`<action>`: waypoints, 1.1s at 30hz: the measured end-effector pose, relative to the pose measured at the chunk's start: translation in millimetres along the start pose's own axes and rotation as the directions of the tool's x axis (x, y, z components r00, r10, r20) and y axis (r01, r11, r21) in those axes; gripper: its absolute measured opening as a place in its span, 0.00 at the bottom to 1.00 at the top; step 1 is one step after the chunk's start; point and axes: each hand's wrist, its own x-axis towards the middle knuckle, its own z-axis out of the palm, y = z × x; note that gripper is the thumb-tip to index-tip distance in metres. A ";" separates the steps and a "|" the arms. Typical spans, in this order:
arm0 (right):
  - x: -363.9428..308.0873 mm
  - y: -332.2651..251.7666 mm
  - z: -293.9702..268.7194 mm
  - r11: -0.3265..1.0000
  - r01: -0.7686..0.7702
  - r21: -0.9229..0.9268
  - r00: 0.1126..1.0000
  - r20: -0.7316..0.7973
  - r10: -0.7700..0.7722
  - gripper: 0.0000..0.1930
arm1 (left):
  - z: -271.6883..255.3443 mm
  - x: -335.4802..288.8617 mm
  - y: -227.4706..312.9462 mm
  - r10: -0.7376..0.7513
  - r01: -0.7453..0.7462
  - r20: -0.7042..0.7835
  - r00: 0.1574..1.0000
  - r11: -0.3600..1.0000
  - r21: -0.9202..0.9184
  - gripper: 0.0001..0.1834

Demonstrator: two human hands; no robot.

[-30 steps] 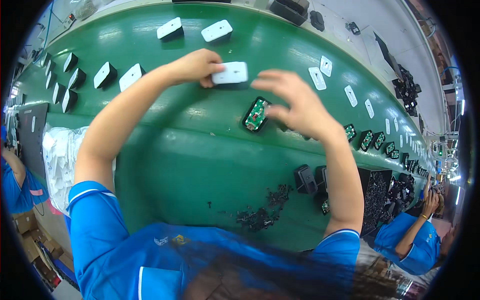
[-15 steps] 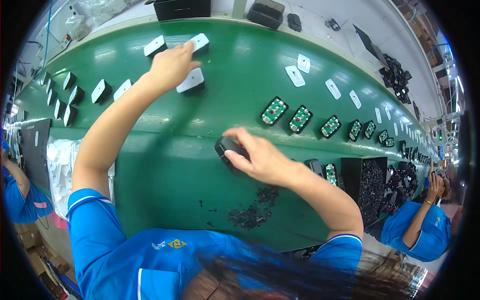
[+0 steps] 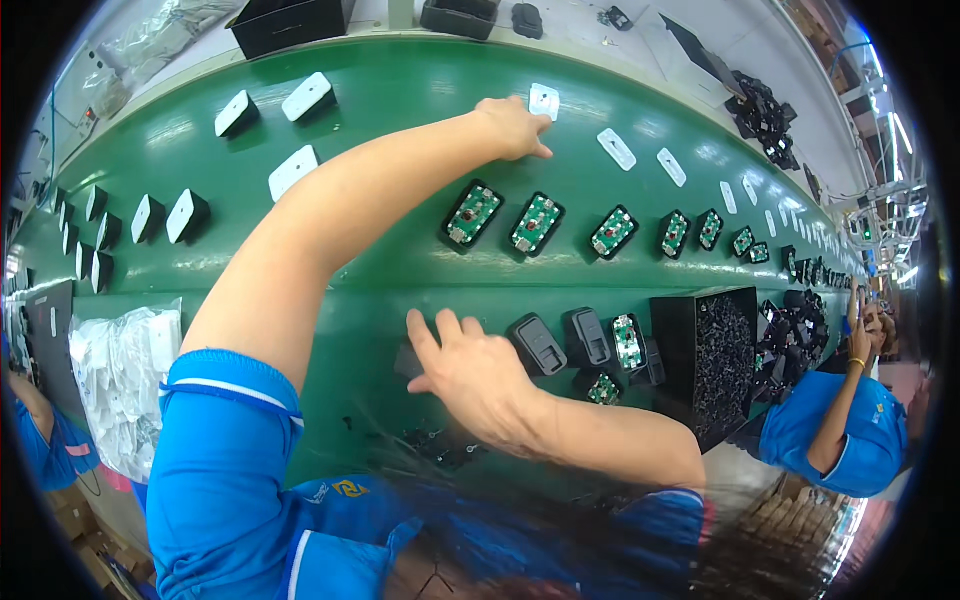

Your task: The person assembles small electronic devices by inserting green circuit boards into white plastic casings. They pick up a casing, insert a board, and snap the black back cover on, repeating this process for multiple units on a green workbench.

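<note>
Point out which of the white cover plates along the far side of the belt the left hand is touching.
The white plate under the fingertips of the left hand, leftmost in that far row; the other white plates lie further right, untouched.

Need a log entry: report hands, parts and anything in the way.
Left hand stretched out, fingertips on white cover plate. Right hand flat over dark housing, grip unclear. Circuit-board housings lie between, untouched.

Flat white cover plate (image 3: 543,100), dark housing (image 3: 409,360)
</note>
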 end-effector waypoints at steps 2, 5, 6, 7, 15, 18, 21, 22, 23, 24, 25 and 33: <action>-6.5 -3.2 -4.1 1.000 -0.011 -0.001 1.000 0.022 0.011 0.35 | 3.0 0.7 1.5 -0.055 0.058 -0.048 0.997 0.997 0.051 0.29; -15.2 -10.5 -5.3 0.998 0.000 -0.055 1.000 0.028 0.001 0.28 | 18.8 3.5 -13.2 -0.091 0.114 -0.172 0.981 0.985 0.127 0.29; -17.8 -8.9 3.1 0.996 0.009 -0.088 0.999 0.032 -0.006 0.27 | 24.9 6.1 -21.2 -0.072 0.101 -0.211 0.975 0.986 0.132 0.28; -18.7 -7.8 7.7 0.993 0.020 -0.120 0.999 0.038 -0.016 0.26 | 31.5 7.1 -29.0 -0.054 0.091 -0.249 0.967 0.986 0.137 0.27; 0.1 31.6 -37.9 0.946 0.184 0.265 0.944 -0.317 -0.095 0.22 | 37.2 -44.6 -75.5 0.261 -0.262 -0.370 0.892 0.964 0.047 0.23; 39.6 72.8 -59.3 0.931 0.142 0.336 0.812 -0.578 0.084 0.19 | 35.8 -58.4 -88.1 0.262 -0.302 -0.377 0.888 0.952 -0.048 0.22; 82.8 127.6 -55.8 0.969 -0.002 0.245 0.770 -0.618 0.158 0.18 | 31.5 -66.7 -89.8 0.165 -0.287 -0.461 0.872 0.935 -0.210 0.24; 96.2 142.1 -49.6 0.976 -0.016 0.217 0.785 -0.601 0.146 0.17 | 30.2 -69.9 -89.6 0.110 -0.273 -0.490 0.865 0.922 -0.276 0.25; 106.1 149.0 -49.7 0.986 -0.047 0.157 0.831 -0.542 0.126 0.17 | 29.7 -72.2 -90.8 0.111 -0.293 -0.516 0.849 0.913 -0.286 0.26; 115.2 154.1 -48.3 0.993 -0.071 0.098 0.873 -0.476 0.109 0.17 | 31.1 -74.9 -92.6 0.108 -0.308 -0.538 0.836 0.904 -0.296 0.28; 123.0 159.3 -46.4 0.995 -0.091 0.035 0.908 -0.407 0.098 0.16 | 32.4 -77.4 -93.7 0.108 -0.326 -0.560 0.821 0.895 -0.306 0.31; 145.2 157.3 -38.5 0.983 -0.175 -0.065 0.935 -0.324 0.145 0.15 | 38.2 -91.6 -90.6 0.147 -0.279 -0.402 0.904 0.915 -0.291 0.40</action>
